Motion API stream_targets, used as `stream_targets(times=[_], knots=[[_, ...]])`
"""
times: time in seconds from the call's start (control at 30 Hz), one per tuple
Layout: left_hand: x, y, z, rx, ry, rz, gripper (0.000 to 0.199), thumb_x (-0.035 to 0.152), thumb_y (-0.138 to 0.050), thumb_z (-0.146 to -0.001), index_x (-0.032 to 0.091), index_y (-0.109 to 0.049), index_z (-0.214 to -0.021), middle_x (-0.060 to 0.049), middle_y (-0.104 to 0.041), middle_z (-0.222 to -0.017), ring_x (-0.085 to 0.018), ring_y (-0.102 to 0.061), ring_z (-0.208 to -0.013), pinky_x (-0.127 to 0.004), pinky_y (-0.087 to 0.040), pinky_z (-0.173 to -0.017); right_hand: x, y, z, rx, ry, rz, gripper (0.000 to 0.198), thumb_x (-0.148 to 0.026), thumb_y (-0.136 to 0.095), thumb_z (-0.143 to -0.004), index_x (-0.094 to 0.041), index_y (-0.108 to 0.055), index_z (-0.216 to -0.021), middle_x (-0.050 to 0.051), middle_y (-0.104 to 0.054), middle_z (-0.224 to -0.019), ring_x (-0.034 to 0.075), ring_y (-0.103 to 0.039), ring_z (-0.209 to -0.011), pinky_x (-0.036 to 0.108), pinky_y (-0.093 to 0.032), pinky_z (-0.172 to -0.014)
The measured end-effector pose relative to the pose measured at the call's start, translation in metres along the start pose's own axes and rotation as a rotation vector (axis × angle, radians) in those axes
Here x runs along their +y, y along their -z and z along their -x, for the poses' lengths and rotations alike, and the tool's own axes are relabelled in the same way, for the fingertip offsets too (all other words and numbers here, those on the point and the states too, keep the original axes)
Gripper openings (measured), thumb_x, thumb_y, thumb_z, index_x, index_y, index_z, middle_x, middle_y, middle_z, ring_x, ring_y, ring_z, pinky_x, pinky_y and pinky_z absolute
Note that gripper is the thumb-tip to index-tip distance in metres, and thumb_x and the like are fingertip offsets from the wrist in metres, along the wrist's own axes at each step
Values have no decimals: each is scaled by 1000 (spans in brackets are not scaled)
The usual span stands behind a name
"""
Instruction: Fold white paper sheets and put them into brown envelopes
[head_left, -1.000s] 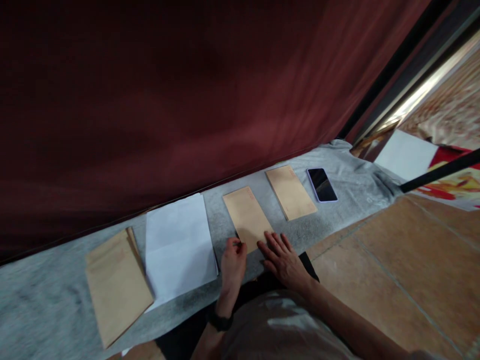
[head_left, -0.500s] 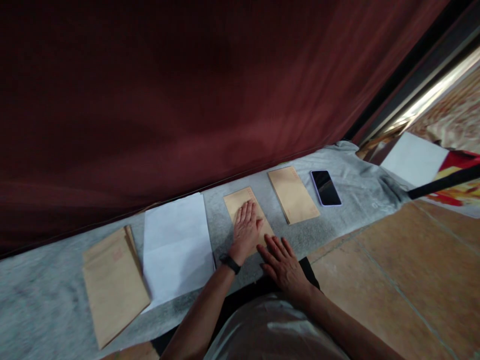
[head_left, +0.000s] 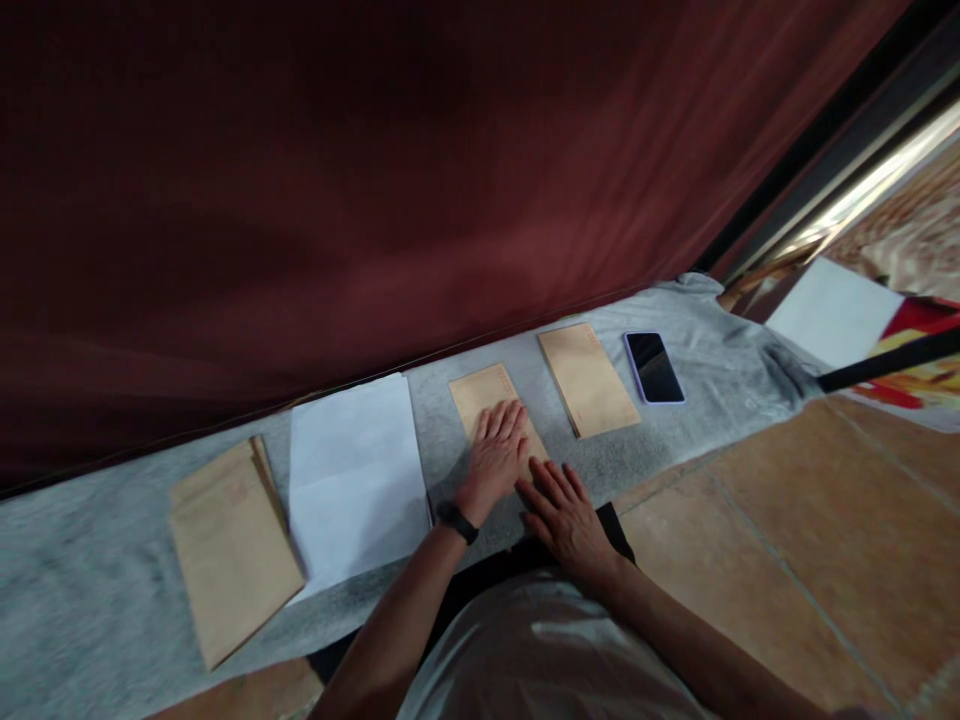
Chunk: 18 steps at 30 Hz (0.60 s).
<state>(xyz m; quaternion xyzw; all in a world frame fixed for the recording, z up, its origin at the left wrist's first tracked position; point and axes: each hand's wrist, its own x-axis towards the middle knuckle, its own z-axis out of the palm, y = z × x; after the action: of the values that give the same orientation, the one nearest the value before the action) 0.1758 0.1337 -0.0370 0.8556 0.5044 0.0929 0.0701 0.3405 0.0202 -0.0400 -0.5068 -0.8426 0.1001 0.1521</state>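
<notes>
A small brown envelope [head_left: 477, 390] lies on the grey cloth in front of me, its near part hidden under my hands. My left hand [head_left: 496, 452], with a black band on the wrist, rests flat on the envelope, fingers stretched out. At the envelope's near right corner, my right hand [head_left: 564, 512] lies with its fingers spread, the fingertips touching or just beside the edge. To the left is a stack of white paper [head_left: 356, 475]. A pile of similar small brown envelopes [head_left: 591, 378] sits to the right.
Larger brown envelopes [head_left: 234, 555] lie at the far left of the grey cloth [head_left: 82, 565]. A phone [head_left: 655, 367] in a purple case lies at the right. A dark red curtain [head_left: 420, 200] hangs behind the narrow surface; tiled floor [head_left: 750, 560] shows at right.
My left hand has slid slightly along the envelope toward its near right end, still flat. My right hand stays by the near corner. The whole view has shifted a little.
</notes>
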Motion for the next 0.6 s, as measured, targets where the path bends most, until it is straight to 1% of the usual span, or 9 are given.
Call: stream_targets(times=[0.1,0.2,0.3,0.33,0.4,0.5,0.6], knots=[[6,3,23,-17,-69,32,53,35,-33,-107,17,-39,-157,-5,-36,-166,-25,-23,-156,-50,-16,-129,-2,0,0,2,-10,-27,49,-33,-54,-102,-26,-50,-150,11,-40,-162,31,-35,-150,57,-26,-122],[8,7,44,-33,-137,64,51,38,-34,-108,21,-42,-155,-4,-38,-165,-23,-25,-156,-48,-16,-129,0,2,0,1,-3,-72,44,-32,-53,-102,-25,-55,-145,10,-41,-162,31,-37,-149,57,-26,-122],[9,11,64,-50,-192,75,54,42,-35,-108,19,-40,-156,-6,-37,-165,-22,-25,-156,-47,-16,-129,10,3,-1,26,-2,-170,45,-26,-47,-103,-24,-50,-148,10,-46,-159,27,-41,-146,53,-32,-121],[10,12,71,-56,-202,72,56,44,-36,-107,18,-38,-157,-6,-36,-166,-22,-25,-156,-46,-16,-129,15,3,-1,51,-20,-215,46,-24,-45,-103,-23,-47,-150,11,-49,-156,26,-44,-143,51,-36,-119],[13,14,85,-61,-210,54,61,48,-38,-106,16,-34,-159,-7,-34,-166,-23,-25,-156,-46,-16,-129,24,4,-4,119,-97,-281,48,-21,-42,-103,-21,-45,-151,13,-55,-149,25,-51,-136,47,-44,-112],[19,15,104,-50,-197,4,66,50,-41,-105,15,-30,-160,-9,-32,-167,-23,-26,-156,-45,-18,-129,32,4,-12,200,-240,-263,42,-21,-44,-100,-19,-55,-141,15,-61,-137,29,-57,-123,49,-49,-105],[25,14,115,-25,-167,-46,71,50,-44,-104,13,-27,-161,-11,-30,-167,-24,-25,-156,-45,-20,-129,30,4,-21,207,-284,-246,34,-22,-50,-95,-18,-63,-126,17,-63,-127,31,-59,-117,51,-50,-102]])
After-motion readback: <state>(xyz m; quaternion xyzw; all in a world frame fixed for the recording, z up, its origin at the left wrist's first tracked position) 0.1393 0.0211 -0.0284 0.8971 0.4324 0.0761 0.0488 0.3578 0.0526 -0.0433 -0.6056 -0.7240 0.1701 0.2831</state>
